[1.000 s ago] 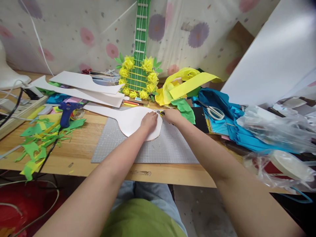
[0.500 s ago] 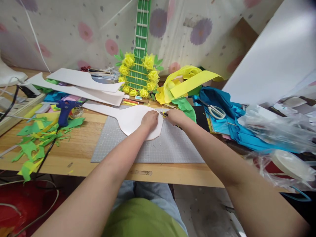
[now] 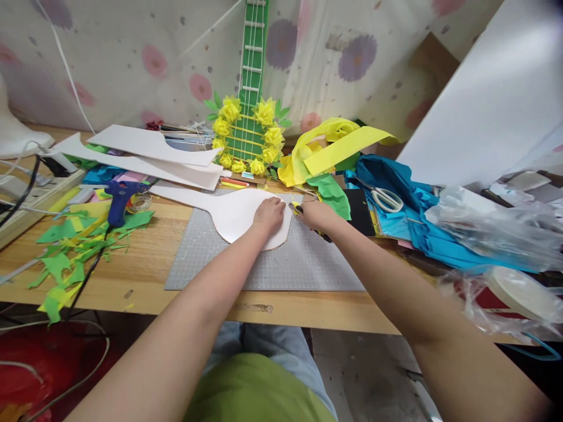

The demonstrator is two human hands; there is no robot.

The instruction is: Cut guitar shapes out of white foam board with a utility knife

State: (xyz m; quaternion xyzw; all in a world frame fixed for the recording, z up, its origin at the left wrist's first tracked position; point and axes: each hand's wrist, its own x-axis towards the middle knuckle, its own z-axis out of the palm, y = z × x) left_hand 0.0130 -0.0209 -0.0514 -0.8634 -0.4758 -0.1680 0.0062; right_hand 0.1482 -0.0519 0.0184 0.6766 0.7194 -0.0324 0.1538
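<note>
A white guitar-shaped board (image 3: 233, 214) lies on a grey cutting mat (image 3: 325, 269), its narrow neck pointing to the left. My left hand (image 3: 270, 215) rests on the right part of the board, palm down with the fingers laid out on its surface. In my right hand (image 3: 316, 214) is a yellow and black utility knife (image 3: 324, 235), its front end at the board's right edge. My fingers wrap round the knife and cover most of its body.
Behind stands a green paper guitar (image 3: 246, 138) with yellow flowers. White board offcuts (image 3: 136, 143), a blue glue gun (image 3: 118, 202) and green scraps (image 3: 57, 266) lie left. Right are yellow paper (image 3: 347, 149), scissors (image 3: 387, 200), blue paper (image 3: 448, 237) and clear plastic (image 3: 488, 217).
My right hand has turned slightly, and more of the knife's rear end shows below it. My left hand stays on the board. The whole view has shifted a little.
</note>
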